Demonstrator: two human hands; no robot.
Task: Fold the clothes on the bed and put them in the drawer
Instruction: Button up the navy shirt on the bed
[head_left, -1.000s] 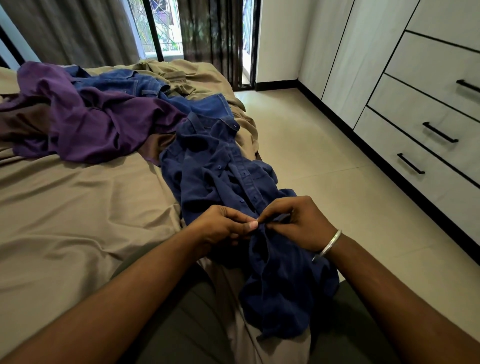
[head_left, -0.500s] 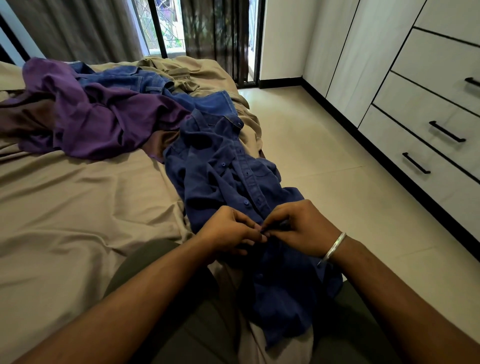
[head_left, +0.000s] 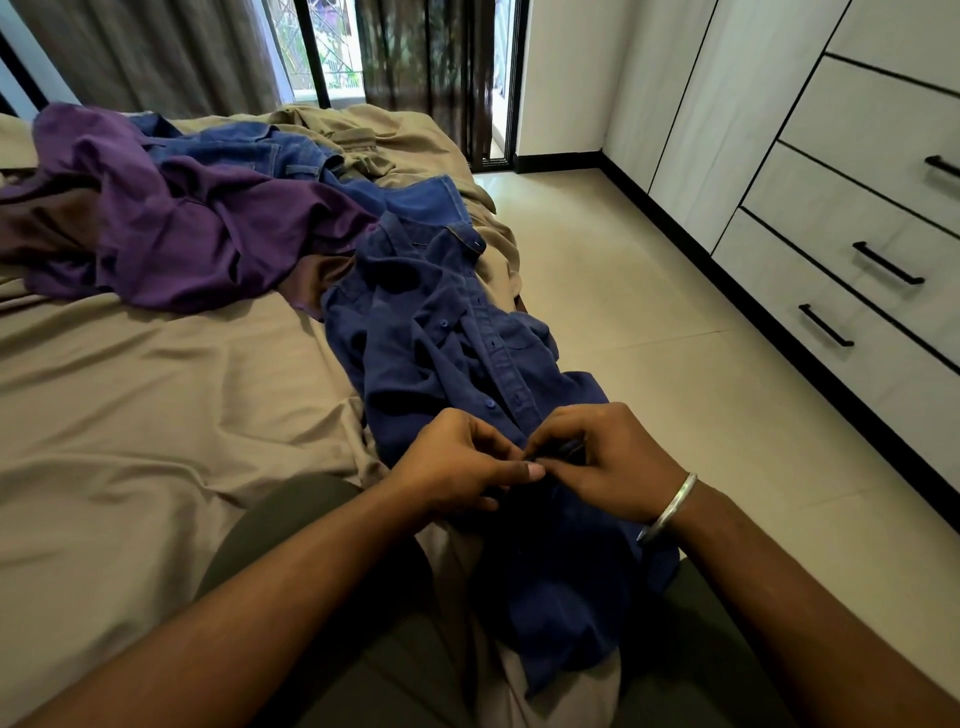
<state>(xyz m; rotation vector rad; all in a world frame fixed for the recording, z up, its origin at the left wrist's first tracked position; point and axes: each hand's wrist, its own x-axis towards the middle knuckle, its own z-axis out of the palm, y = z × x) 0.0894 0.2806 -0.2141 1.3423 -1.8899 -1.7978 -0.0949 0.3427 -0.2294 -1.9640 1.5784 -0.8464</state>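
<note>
Person is sitting at the bed edge, lower centre of the frame, both forearms reaching in from the bottom corners. Left hand (head_left: 457, 462) and right hand (head_left: 605, 460) are meeting at the button strip of a dark blue button-up cotton shirt (head_left: 441, 353). Both hands are curled, fingertips pinching the shirt's front edge just where thumb tips are nearly touching each other. Can't tell whether a button is between the fingers; that spot is in shadow. A plain silver metal bangle (head_left: 670, 506) is sitting on the right wrist.

The shirt is lying stretched from mid-frame down over the person's lap, collar end toward the top, lower hem hanging off the bed edge between the knees. It is lying crumpled, not folded.

Upper left of the frame: a crumpled purple garment (head_left: 197, 228) is lying on the bed with a beige sheet (head_left: 130, 415), touching the shirt's collar end. Behind it, blue denim jeans (head_left: 270, 150) are lying bunched, and a khaki garment (head_left: 363, 135) beyond that.

Right side of the frame: white drawers with black bar handles (head_left: 841, 291) are standing closed along the wall, well apart from the bed across the cream tiled floor (head_left: 649, 312).
</note>
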